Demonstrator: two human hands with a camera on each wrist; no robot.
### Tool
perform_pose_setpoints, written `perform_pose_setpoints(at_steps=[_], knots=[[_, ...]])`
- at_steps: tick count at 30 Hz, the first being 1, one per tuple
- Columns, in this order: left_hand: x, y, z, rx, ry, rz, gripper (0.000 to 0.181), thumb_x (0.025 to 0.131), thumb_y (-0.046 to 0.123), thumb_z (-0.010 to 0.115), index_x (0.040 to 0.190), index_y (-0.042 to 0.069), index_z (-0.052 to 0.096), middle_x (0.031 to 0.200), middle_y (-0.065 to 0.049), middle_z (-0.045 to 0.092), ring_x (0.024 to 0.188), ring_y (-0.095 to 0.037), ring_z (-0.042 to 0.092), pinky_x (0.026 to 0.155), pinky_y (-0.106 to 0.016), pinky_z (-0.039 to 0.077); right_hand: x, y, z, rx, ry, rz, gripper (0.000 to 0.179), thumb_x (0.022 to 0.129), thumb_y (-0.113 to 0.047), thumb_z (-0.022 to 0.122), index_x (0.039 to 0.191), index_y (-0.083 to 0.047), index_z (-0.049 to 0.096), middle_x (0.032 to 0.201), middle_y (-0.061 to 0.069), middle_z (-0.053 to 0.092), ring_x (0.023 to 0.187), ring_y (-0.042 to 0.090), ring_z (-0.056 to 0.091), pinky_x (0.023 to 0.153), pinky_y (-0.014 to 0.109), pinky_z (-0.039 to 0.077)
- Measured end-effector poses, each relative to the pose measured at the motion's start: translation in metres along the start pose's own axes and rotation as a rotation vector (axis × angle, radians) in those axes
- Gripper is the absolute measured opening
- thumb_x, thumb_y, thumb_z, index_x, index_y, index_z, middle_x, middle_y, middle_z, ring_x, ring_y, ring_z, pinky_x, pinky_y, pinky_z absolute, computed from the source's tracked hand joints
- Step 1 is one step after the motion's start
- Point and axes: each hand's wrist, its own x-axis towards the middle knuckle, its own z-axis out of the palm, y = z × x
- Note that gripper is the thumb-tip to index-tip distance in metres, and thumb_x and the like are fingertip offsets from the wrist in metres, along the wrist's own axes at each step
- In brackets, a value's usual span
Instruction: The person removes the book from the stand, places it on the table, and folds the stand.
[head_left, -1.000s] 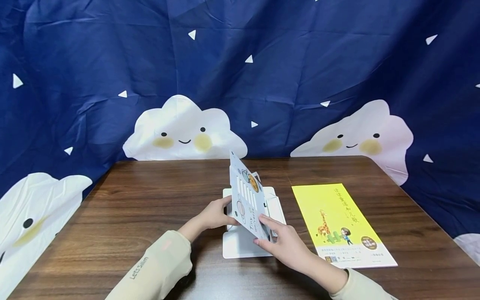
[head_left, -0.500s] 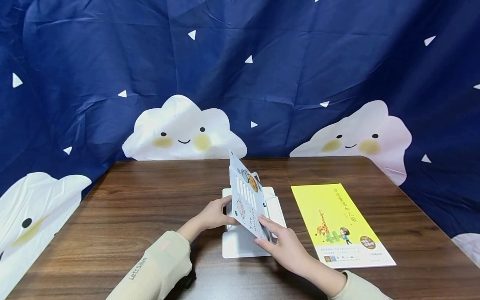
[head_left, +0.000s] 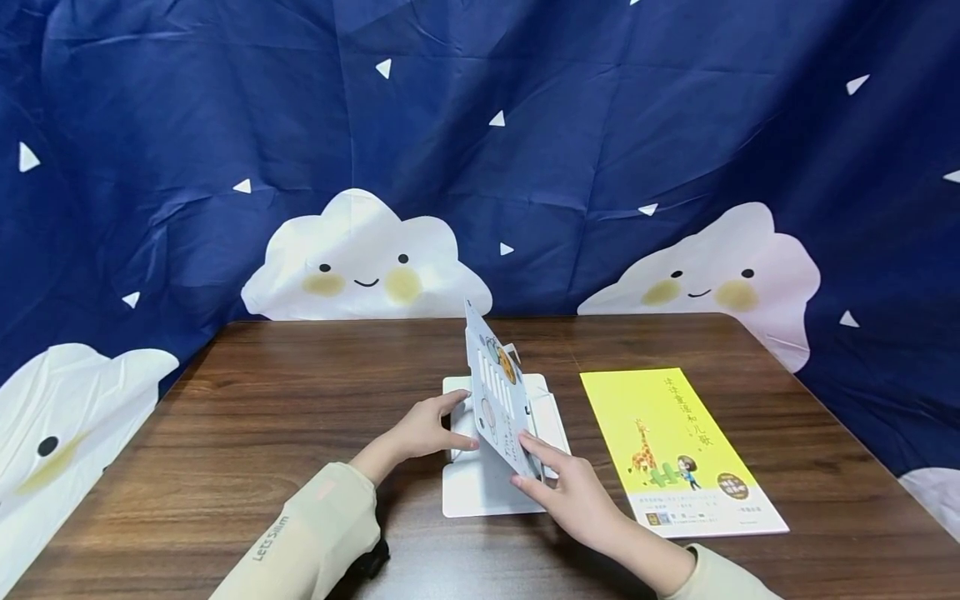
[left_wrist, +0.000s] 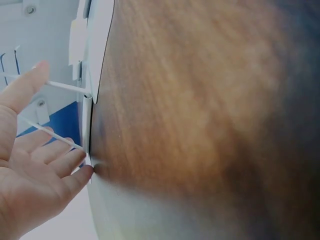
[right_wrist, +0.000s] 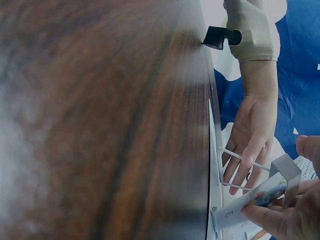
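A white book stand has its tilted panel (head_left: 498, 404), printed with planets and "Tiny universe", raised over a flat base plate (head_left: 480, 493). My right hand (head_left: 576, 498) holds the panel's near edge between thumb and fingers. Behind the panel, on its left, my left hand (head_left: 423, 429) reaches in with thumb and fingers spread apart. The left wrist view shows the thin wire support (left_wrist: 69, 88) of the stand passing by the left thumb and fingers (left_wrist: 64, 161). A bent metal clip (right_wrist: 287, 172) stands beside the right fingers in the right wrist view.
To the right of the stand a yellow book (head_left: 660, 417) with a giraffe on its cover lies flat on the brown wooden table (head_left: 315, 375). A blue curtain (head_left: 540, 167) with clouds hangs behind. A black piece (right_wrist: 220, 37) sits at the left cuff.
The stand's panel has swung slightly to the right, away from my left hand. My left fingers, against its edge earlier, now show apart from the panel. The right hand keeps its hold.
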Motion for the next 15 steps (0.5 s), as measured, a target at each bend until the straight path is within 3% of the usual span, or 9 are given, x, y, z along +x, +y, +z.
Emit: perform_pose_setpoints(at_steps=[9,15], knots=[[-0.003,-0.002,-0.001,-0.078,-0.016,-0.005,0.079,0.068,0.029,0.073,0.129,-0.001,0.033,0.129,-0.016,0.038,0.116,-0.026,0.036,0.095,-0.034,0.030,-0.001,0.011,-0.001,0.018,0.035,0.023,0.048,0.077,-0.012,0.065,0.121,0.002,0.047,0.124,0.016,0.044,0.108,0.026,0.042,0.068,0.021,0.047],[-0.004,-0.004,-0.003,-0.128,-0.036,-0.024,0.079,0.068,0.027,0.073,0.131,0.001,0.031,0.131,-0.013,0.035,0.119,-0.024,0.033,0.096,-0.034,0.029,-0.003,0.013,-0.005,0.000,0.059,-0.002,0.047,0.079,-0.019,0.063,0.121,-0.003,0.049,0.122,0.014,0.046,0.108,0.023,0.043,0.069,0.020,0.047]])
